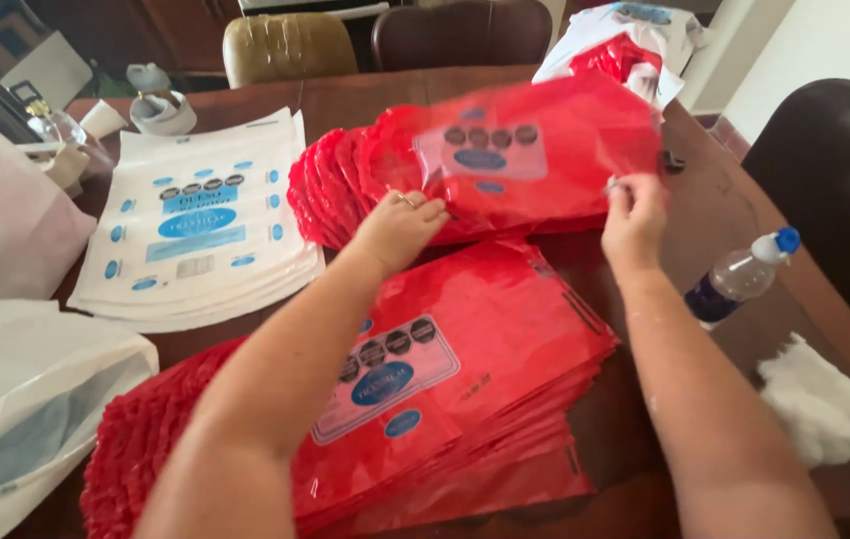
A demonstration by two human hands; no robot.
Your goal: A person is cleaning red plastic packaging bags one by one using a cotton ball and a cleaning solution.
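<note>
The left hand (400, 228) and the right hand (633, 218) both pinch 1 red bag (545, 150) and hold it up. The left fingers are closed on its bottom left edge. The right fingers are closed on its bottom right corner. The bag looks blurry. It has a pale label with dark dots and a blue oval.

This held bag hangs just over the far red pile (345, 185), which is fanned out on the brown table (714, 200). Nearer the person than the held bag lies the big red pile (485, 359), under both arms. Left of the held bag sits a stack of white bags (196, 225). Right of it, near the right wrist, lies a plastic bottle (739, 274) with a blue cap. A white cloth (819, 399) lies near the bottle.
</note>
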